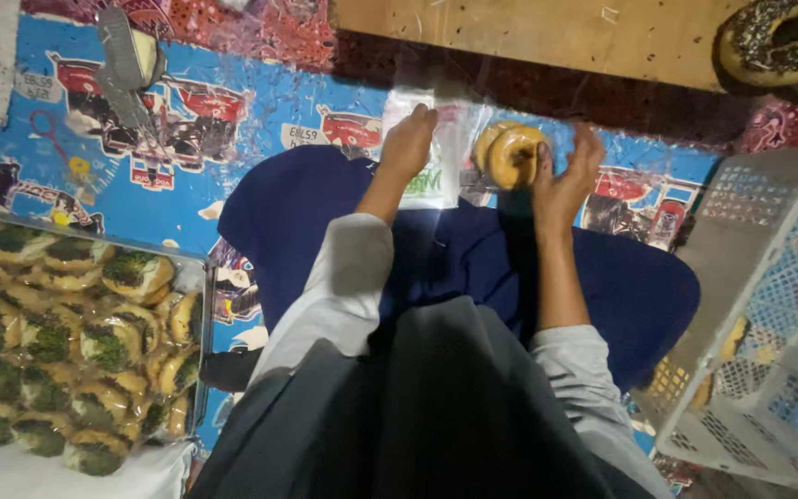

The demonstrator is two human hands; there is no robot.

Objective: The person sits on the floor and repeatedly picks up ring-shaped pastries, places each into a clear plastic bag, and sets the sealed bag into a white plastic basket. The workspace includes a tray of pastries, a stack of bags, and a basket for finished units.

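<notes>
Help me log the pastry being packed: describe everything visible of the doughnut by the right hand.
The doughnut is a plain golden-brown ring with a small centre hole, no topping showing. It stands on edge, facing the camera, seemingly inside a clear plastic bag on the blue patterned mat. The right hand grips its right side; the left hand presses the bag beside it. A second ring may sit behind it.

likely a home floor bakery: a cartoon mat (260, 111), a tray of topped doughnuts (66, 342), a white plastic crate (768, 277).
</notes>
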